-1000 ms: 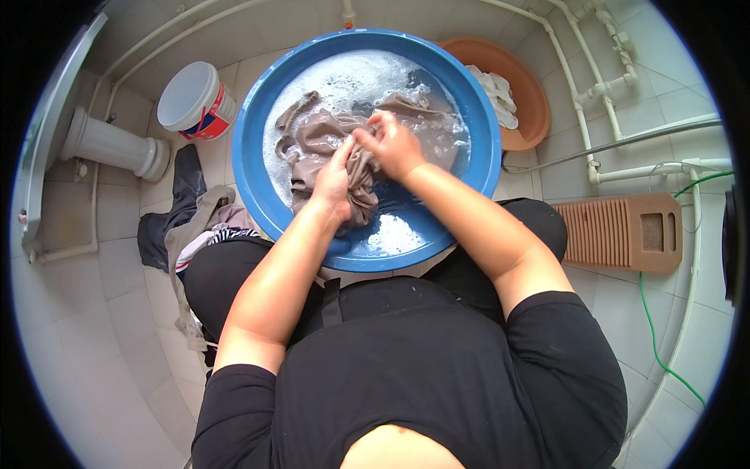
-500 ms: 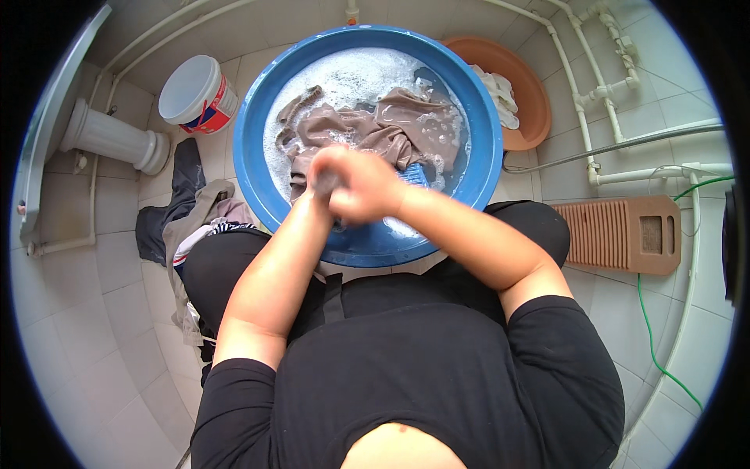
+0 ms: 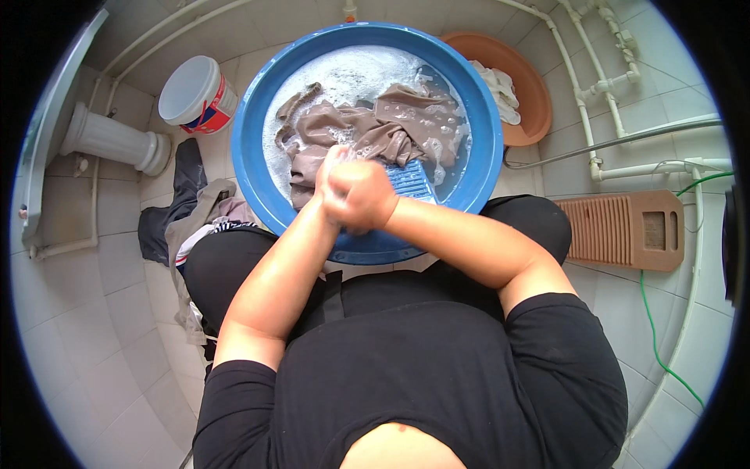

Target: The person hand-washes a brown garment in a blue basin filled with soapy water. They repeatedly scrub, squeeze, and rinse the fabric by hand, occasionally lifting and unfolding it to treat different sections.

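Note:
A large round blue tub of sudsy water stands in front of me, with a soaked brown garment spread in it. My right hand is closed in a fist over the near side of the tub, pressed against my left hand. What the fist holds is hidden. Most of my left hand lies behind the right one, and its fingers are blurred. Just right of my hands, a blue ridged washboard slants out of the water, partly under the garment.
A terracotta basin with white cloth sits behind the tub at right. A brown washboard lies to my right. At left are a white bucket and a clothes heap. Pipes line the walls.
My hands have shifted slightly toward me, and my right hand has turned over the left. More of the blue washboard shows. A dark grey patch between my hands is now hidden.

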Available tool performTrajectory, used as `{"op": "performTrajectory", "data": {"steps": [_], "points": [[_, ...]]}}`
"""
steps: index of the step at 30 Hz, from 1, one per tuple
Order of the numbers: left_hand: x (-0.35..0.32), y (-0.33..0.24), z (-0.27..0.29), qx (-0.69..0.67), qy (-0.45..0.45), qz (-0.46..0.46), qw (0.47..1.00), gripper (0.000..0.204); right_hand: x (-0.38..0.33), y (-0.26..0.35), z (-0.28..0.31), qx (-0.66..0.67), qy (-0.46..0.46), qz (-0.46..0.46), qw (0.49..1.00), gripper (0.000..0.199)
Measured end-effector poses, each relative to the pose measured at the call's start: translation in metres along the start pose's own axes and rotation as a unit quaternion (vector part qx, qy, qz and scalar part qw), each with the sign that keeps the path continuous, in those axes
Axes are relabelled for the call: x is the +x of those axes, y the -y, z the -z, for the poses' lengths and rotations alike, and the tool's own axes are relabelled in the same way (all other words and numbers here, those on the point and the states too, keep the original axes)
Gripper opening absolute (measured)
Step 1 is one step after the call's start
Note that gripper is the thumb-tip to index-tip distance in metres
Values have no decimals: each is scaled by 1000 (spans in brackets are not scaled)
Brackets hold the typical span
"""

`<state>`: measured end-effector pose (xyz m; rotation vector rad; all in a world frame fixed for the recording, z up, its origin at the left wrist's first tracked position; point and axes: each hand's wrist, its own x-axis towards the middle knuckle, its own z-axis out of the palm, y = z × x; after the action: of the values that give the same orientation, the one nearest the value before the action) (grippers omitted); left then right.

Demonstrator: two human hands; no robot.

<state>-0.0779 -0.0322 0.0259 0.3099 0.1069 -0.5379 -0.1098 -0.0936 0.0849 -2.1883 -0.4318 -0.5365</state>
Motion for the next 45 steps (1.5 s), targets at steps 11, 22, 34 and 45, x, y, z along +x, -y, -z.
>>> {"op": "performTrajectory", "data": {"steps": [11, 22, 34, 45], "points": [[20, -24, 74, 84, 109, 75, 988, 33, -1, 3, -4, -2, -28, 27, 999, 17], [15, -55, -45, 186, -121, 54, 974, 21, 16, -110, 35, 188, 142, -251, 939, 56], [12, -34, 19, 116, -126, -26, 985, 34, 26, -23, 14, 213, -7, 4, 977, 22], [-6, -16, -3, 183, -144, 66, 970, 30, 3, -36, 9, 0, -66, -98, 993, 26]]}}
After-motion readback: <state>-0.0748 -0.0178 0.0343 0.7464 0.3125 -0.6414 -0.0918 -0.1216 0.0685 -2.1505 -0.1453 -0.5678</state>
